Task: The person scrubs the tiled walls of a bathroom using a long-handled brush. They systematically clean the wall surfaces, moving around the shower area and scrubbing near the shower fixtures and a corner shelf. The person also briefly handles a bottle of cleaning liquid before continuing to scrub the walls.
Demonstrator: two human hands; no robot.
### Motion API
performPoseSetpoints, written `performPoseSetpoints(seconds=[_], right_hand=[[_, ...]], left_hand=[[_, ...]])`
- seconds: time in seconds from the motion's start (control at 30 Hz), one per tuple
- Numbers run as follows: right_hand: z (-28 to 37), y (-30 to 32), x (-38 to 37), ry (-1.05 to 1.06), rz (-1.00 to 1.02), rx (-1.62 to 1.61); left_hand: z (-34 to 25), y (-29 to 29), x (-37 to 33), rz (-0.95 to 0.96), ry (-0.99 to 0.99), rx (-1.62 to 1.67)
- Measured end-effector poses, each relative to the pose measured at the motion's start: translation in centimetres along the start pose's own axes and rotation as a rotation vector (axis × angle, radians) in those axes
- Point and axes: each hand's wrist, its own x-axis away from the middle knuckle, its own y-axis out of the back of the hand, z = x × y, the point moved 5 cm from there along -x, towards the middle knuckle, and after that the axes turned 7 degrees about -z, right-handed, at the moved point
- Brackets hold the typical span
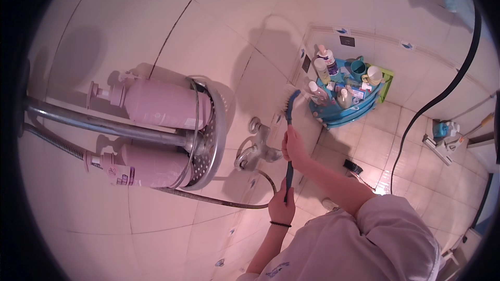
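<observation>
A long-handled scrubbing brush (290,116) with a dark blue handle and pale bristles stands nearly upright in the view, its bristles turned to the tiled wall. Whether they touch the tiles I cannot tell. My right hand (296,148) is closed round the middle of the handle. Lower down, my left hand (282,209), with a dark bead bracelet at the wrist, grips the handle's end. Just left of the brush, a metal mixer tap (259,148) juts from the wall.
A metal shower shelf (216,130) on a pipe (99,124) holds two pink pump bottles (164,104). A blue corner rack (346,118) carries bottles and mugs. On the floor lies a black-bristled brush (353,166). A black cable (442,93) hangs at right; a shower hose (219,201) crosses the wall.
</observation>
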Motion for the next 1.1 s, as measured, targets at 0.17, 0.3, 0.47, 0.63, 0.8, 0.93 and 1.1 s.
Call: performPoseSetpoints(seconds=[0.17,0.3,0.47,0.63,0.8,0.93,1.1], right_hand=[[-2.6,0.0,1.4,-0.192,0.173,-0.257],[-3.1,-1.7,3.8,-0.215,0.367,-0.294],[-5.6,-1.9,5.4,-0.250,0.433,-0.258],[-7.8,-0.6,6.9,-0.292,0.411,-0.148],[-10.5,3.7,7.2,-0.365,0.296,-0.050],[-9.7,5.6,7.6,-0.343,0.239,0.001],[-10.3,6.7,8.3,-0.361,0.130,0.054]], left_hand=[[1.5,1.1,1.9,-0.058,-0.102,-0.276],[3.8,1.4,3.8,-0.254,-0.198,-0.251],[5.3,1.8,6.5,-0.266,-0.044,-0.184],[5.8,0.8,9.2,-0.144,0.145,-0.075],[5.1,-0.8,12.5,0.002,0.306,0.013],[4.1,-1.8,13.8,0.085,0.398,0.050],[3.9,-1.3,15.2,0.051,0.425,0.110]])
